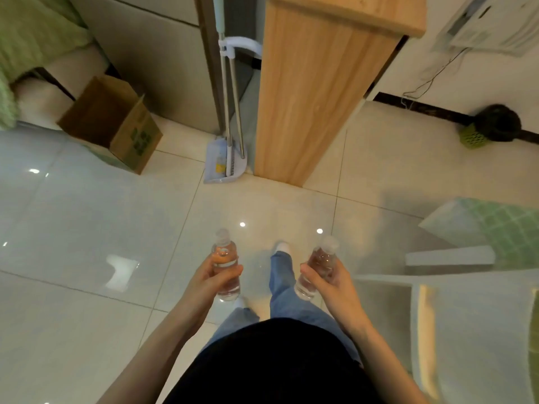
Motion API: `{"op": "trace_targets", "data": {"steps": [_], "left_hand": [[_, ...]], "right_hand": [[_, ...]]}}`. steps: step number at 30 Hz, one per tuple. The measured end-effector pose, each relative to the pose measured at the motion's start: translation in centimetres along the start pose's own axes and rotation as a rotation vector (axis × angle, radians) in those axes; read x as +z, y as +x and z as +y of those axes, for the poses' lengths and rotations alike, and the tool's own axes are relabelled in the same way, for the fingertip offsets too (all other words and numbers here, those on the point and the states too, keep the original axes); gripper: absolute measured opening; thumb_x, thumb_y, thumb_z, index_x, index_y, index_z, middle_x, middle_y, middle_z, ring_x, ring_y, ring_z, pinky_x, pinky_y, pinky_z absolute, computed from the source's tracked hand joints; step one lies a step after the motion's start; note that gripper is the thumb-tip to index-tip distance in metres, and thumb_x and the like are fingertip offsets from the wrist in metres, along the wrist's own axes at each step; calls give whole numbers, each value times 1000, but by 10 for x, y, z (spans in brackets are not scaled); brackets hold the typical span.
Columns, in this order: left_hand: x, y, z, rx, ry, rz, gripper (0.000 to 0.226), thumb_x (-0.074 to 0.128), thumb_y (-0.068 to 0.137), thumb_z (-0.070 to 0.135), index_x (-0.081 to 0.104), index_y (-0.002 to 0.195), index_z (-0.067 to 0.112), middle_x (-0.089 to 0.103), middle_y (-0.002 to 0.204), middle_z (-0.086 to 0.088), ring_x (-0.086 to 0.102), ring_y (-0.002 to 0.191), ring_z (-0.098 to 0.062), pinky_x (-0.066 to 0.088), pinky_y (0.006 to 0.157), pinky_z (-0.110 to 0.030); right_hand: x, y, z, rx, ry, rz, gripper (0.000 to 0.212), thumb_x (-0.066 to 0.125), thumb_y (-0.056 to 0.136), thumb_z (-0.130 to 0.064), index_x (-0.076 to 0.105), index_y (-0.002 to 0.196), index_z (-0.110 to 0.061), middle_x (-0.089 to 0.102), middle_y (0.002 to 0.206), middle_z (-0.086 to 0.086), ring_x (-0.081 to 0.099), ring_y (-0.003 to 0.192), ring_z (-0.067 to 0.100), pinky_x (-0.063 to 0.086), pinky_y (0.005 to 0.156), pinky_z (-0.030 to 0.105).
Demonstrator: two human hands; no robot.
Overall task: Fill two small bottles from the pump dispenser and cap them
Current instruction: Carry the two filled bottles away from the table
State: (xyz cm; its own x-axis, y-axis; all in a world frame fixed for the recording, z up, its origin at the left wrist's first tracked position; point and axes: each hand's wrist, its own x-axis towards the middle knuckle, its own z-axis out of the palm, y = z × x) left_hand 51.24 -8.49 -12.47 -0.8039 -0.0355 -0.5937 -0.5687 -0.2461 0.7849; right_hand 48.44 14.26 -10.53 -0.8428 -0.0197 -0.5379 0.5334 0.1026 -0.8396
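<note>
I stand on a tiled floor and hold one small clear bottle in each hand. My left hand (208, 282) grips the left bottle (224, 258), which stands upright with a clear cap on top. My right hand (332, 284) grips the right bottle (319, 262), tilted a little to the right, also capped. Both bottles look clear with a faint pinkish tint from my fingers behind them. No pump dispenser is in view.
A wooden cabinet (318, 91) stands ahead, with a broom and dustpan (226, 158) leaning at its left. A cardboard box (116, 123) sits at the left. A white table or shelf (466, 301) is close on my right. A green basket (474, 138) lies by the wall.
</note>
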Motion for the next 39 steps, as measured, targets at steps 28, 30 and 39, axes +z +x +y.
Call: {"op": "trace_targets", "data": {"steps": [28,30,39], "left_hand": [[111,229,170,-33,79,-95,20,62,83,7,64,99,19,73,82,11,66,87,-10,47,75,-25],[110,246,185,-42,79,-122,20,61,83,3,64,98,16,71,82,5,65,86,-14,47,76,-25],[94,296,235,-68,118,-186,37,71,64,23,64,98,12,67,89,-5,59,89,-18,43,84,-31]], "right_hand": [[-69,223,-146,-81,95,152,12,65,86,-2,55,91,-6,58,76,6,56,63,3,46,61,11],[-64,236,-154,-80,100,195,14,67,85,-6,58,96,-4,62,81,5,59,69,4,46,66,10],[-38,274,-192,-61,182,265,19,68,84,-6,57,99,-5,64,85,5,61,74,6,49,68,14]]}}
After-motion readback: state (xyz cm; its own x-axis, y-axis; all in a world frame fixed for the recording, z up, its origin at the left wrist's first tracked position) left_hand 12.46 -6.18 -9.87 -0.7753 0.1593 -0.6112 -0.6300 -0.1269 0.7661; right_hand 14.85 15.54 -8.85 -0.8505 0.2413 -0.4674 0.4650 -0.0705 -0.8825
